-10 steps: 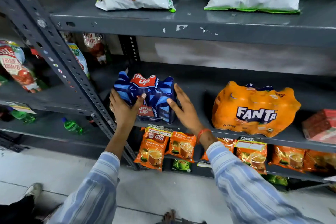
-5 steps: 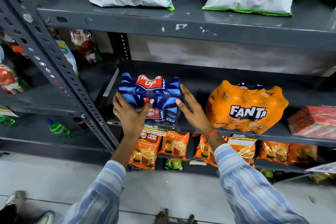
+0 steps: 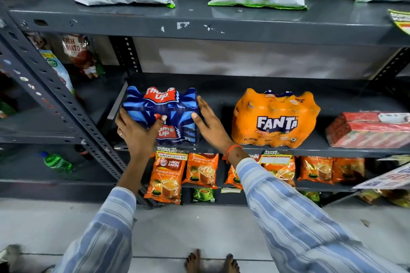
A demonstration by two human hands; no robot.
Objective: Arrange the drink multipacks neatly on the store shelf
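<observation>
The blue Thums Up multipack (image 3: 163,115) sits at the left end of the middle shelf (image 3: 310,150), at about nine o'clock from the orange Fanta multipack (image 3: 275,117), with a clear gap of bare shelf between the two. Both hands are on it: the left hand (image 3: 135,131) wraps the pack's front-left corner with the thumb laid across the printed face, and the right hand (image 3: 210,123) lies flat and open against its right side, fingers pointing back into the shelf. Neither is clenched; together they press the pack from opposite sides rather than lift it, which suits sliding and squaring a soft shrink-wrapped bundle that would sag if picked up by one edge. The pack's base seems to rest on the shelf, near the front lip and close to the perforated upright (image 3: 66,104) at its nine o'clock. The Fanta multipack stands untouched, its label facing out, and a red multipack (image 3: 366,131) lies at its three o'clock. The likely aim is to turn the blue pack's label forward and line it up with its neighbours.
</observation>
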